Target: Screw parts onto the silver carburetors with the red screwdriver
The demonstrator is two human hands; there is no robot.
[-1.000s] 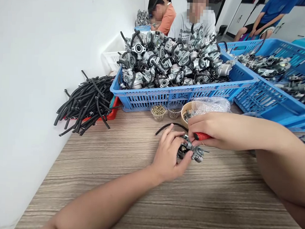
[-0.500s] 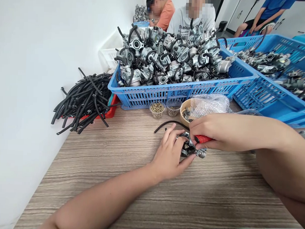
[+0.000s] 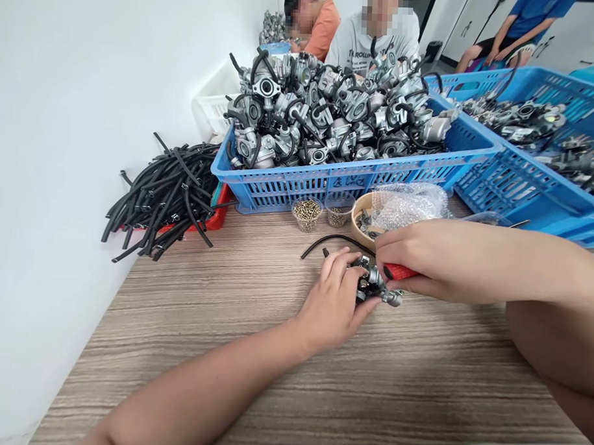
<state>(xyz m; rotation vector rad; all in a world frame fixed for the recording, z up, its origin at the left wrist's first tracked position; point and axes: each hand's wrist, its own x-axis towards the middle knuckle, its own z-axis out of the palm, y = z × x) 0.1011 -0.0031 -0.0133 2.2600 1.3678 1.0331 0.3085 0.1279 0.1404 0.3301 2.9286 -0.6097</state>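
On the table lies a metal carburetor (image 3: 373, 280) with a black hose (image 3: 335, 237) curving beside it. My left hand (image 3: 334, 295) wraps its fingers and thumb around the carburetor's left side, holding it against the tabletop. Just to the right, my right hand (image 3: 403, 255) is closed around a red handle (image 3: 397, 271), apparently a screwdriver's, with its black end facing the carburetor. A thin metal shaft (image 3: 520, 224) shows beyond my right forearm, in line with that handle. My right fingertips are close to the carburetor; whether they touch it is hidden.
A blue crate (image 3: 298, 177) heaped with carburetors stands behind. Another blue crate (image 3: 527, 185) is at right. Black hoses (image 3: 156, 198) overflow a red tray at left. Small cups hold brass parts (image 3: 307, 211); bubble wrap (image 3: 409, 204) covers part of a round container (image 3: 358, 228). People sit beyond.
My right hand has drawn slightly right with the red handle, away from the carburetor. The thin shaft now shows past my forearm. My left fingers have closed in a little; the carburetor stays nearly in place.
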